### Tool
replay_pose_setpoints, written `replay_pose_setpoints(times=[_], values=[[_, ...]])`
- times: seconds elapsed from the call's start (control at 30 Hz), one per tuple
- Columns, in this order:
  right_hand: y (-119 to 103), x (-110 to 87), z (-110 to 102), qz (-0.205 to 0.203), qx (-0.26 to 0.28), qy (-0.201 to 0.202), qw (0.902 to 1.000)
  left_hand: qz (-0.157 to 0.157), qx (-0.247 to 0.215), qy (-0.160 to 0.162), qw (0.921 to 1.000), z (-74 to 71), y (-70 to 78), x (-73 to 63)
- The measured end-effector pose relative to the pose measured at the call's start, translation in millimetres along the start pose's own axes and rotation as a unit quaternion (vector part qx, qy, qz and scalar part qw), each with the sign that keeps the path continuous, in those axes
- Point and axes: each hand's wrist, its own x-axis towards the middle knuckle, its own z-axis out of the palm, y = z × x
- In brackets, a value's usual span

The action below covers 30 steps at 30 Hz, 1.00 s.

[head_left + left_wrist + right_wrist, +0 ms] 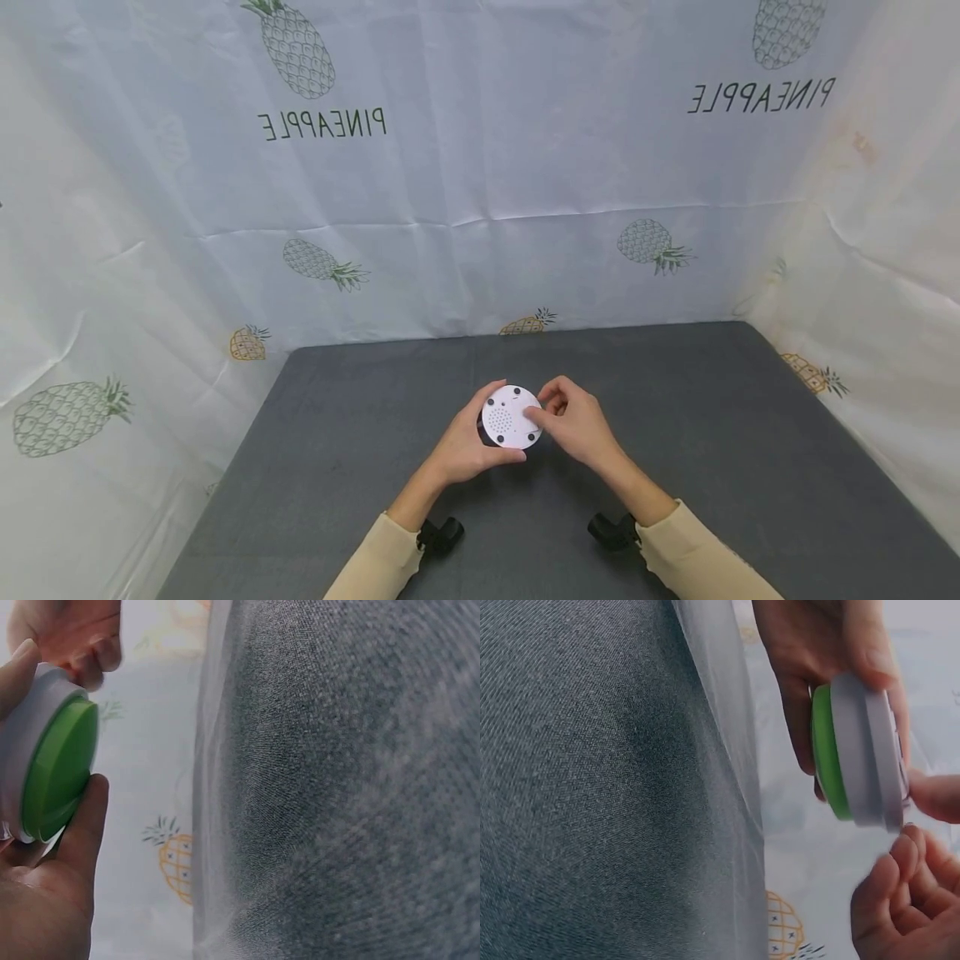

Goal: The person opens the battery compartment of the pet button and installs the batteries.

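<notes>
In the head view, a round white buzzer (pixel 510 421) with small holes and dark feet on its base is held above the table. My left hand (pixel 461 450) grips it by the rim, thumb at the near side and fingers at the far side. Its base is turned up toward the head camera. The left wrist view shows the green button face (pixel 64 769) on its other side. My right hand (pixel 581 425) has its thumb on the base near the right edge. Its curled fingers are at the rim; in the right wrist view the fingertips (pixel 907 840) are just under the edge.
A dark grey table (pixel 360 433) lies under both hands. White cloth (pixel 465 167) printed with pineapples hangs behind it and along both sides. Black wrist mounts (pixel 442 535) sit at the cuffs of the cream sleeves (pixel 378 558).
</notes>
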Motion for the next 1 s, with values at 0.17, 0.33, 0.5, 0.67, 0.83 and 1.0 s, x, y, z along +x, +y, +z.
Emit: replay_pose_setpoints(times=[0.17,0.33,0.5,0.67,0.83,1.0], values=[[10.2,5.1,-3.4,0.085,0.074,-0.071,0.9910,0.002,-0.004,0.001,1.0000,-0.4,0.8,0.6],[16.3,8.2,-5.1,0.128,0.161,-0.137,0.9691,0.004,-0.006,0.001,1.0000,-0.5,1.6,1.3],[17.8,9.0,-5.2,0.122,0.197,-0.157,0.9601,0.007,-0.009,-0.003,0.9999,0.0,1.4,0.9],[17.3,8.1,-5.2,0.115,0.189,-0.159,0.9623,0.011,-0.011,-0.012,0.9998,0.1,1.1,0.4],[16.6,6.3,-9.1,0.118,0.179,-0.171,0.9618,0.022,-0.022,-0.028,0.9991,0.0,2.3,1.0],[15.0,5.5,-15.1,0.117,0.157,-0.189,0.9623,0.015,-0.032,-0.059,0.9977,-0.2,3.8,3.2]])
